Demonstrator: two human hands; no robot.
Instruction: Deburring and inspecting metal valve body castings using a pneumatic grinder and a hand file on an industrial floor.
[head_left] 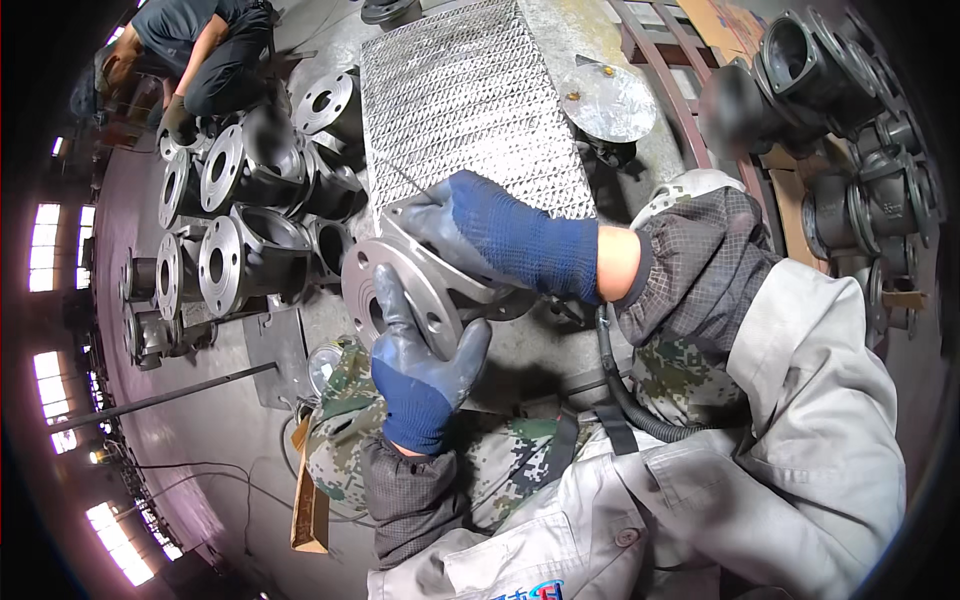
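In front of me sits a grey metal valve body (pixel 450 310) with a round, drilled flange facing left. My left hand (pixel 415 375), in a blue and grey coated glove, lies against that flange. Its fingers are stretched and the thumb stands apart near the rim. My right hand (pixel 465 225), gloved alike, is closed over the upper edge of the casting; its fingertips are partly hidden. A thin dark rod or wire (pixel 400 172) sticks out beside the right fingers, over the metal grating (pixel 470 95). I cannot make out whether that hand holds it.
Several flanged castings (pixel 225 260) stand at left, and more (pixel 845 70) are stacked at right. A round metal plate (pixel 612 103) is beyond my right arm. A black hose (pixel 625 385) runs by my leg. Another person (pixel 205 50) crouches at far left.
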